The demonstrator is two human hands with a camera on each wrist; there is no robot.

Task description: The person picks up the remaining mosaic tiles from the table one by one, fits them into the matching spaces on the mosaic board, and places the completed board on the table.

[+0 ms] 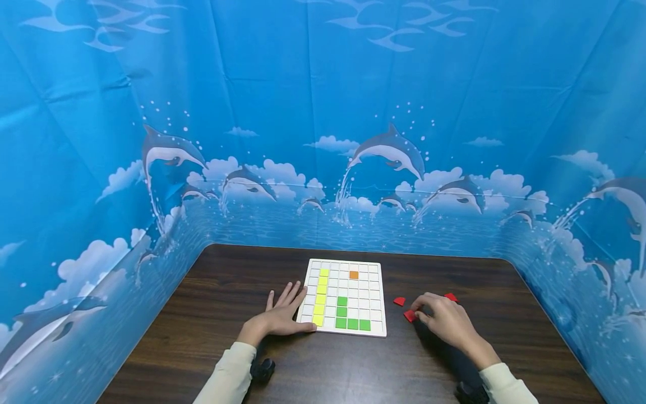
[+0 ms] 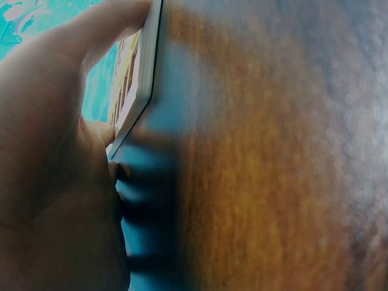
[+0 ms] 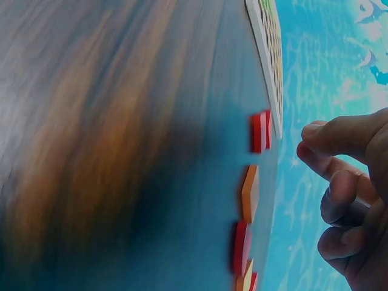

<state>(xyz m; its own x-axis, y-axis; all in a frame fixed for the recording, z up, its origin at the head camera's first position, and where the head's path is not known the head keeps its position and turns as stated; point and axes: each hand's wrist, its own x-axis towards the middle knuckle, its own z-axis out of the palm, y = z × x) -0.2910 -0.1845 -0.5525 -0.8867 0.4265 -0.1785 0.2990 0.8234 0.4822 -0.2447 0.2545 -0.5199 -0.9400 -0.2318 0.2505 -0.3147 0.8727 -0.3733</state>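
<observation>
Pale sleeves (image 1: 228, 367) nearest. Left hand (image 1: 279, 318), fingers spread, touches left side of white grid board (image 1: 374, 303) on dark table (image 1: 348, 367); right hand (image 1: 446, 320), fingers loosely bent, nothing visibly held, beside red pieces (image 1: 400, 301).

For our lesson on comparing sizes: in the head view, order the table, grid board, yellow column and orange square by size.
1. Table
2. Grid board
3. Yellow column
4. Orange square

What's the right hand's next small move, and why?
I'd probably lower the right hand and pinch the nearest red piece: it hovers close by with no piece visible in its grasp, while the left hand rests against the board.
</observation>
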